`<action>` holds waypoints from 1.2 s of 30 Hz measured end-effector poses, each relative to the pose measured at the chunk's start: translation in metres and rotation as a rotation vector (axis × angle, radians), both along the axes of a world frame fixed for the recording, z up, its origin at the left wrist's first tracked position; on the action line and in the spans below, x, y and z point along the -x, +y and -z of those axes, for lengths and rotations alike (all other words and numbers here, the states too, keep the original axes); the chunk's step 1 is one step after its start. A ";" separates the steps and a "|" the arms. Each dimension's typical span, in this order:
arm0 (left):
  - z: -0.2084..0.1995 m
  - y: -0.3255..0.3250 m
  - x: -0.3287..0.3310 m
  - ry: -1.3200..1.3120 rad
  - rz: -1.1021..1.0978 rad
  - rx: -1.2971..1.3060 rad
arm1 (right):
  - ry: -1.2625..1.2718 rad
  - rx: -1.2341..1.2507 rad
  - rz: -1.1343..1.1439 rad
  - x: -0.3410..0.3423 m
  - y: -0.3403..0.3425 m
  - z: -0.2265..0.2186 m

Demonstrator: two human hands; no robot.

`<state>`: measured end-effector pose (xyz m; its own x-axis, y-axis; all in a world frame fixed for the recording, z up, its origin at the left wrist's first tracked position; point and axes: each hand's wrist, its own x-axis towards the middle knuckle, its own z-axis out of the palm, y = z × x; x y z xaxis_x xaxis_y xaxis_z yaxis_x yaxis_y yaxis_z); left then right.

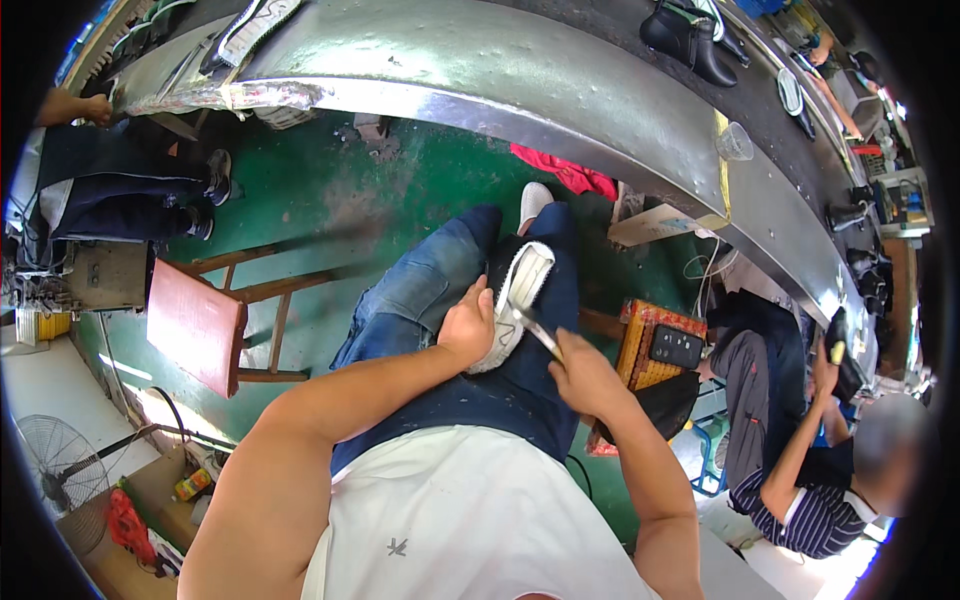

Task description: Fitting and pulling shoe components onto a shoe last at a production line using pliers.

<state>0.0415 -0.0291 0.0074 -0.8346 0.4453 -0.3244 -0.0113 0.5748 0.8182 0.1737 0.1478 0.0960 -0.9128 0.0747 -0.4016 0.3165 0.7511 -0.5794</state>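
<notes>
A shoe point(529, 274) lies sole up across my thighs, its pale underside and notched white edge facing me. My left hand point(467, 326) is closed on the shoe's left side. In my right hand point(588, 376) is a slim hand tool point(541, 334) with a light handle and a metal end. That metal end meets the sole near the middle of the shoe; its exact shape is too small to make out.
A long metal workbench point(420, 100) curves across the front, with black boots point(690, 45) on it. A red-topped stool point(198, 325) stands left. A woven seat with a black device point(676, 346) is at right. Co-workers sit at right and stand at far left.
</notes>
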 end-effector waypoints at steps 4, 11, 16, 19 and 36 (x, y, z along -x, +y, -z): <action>0.007 -0.004 -0.004 0.088 0.132 -0.046 | 0.187 -0.286 -0.026 0.018 0.002 0.003; -0.019 -0.012 0.000 0.197 0.473 0.096 | 0.025 -0.046 0.196 -0.016 0.024 0.049; -0.043 -0.001 0.018 0.115 0.703 0.295 | -0.477 0.661 0.264 0.005 0.073 0.020; -0.041 0.000 0.023 0.112 0.695 0.293 | -0.382 0.515 0.281 0.026 0.067 -0.018; -0.034 -0.026 0.009 -0.194 0.322 0.105 | 0.136 0.351 0.240 0.006 0.008 0.014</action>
<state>0.0330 -0.0550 0.0416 -0.5761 0.6305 -0.5202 0.0346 0.6546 0.7552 0.1675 0.1556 0.0825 -0.9325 0.1714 -0.3178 0.3609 0.4164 -0.8345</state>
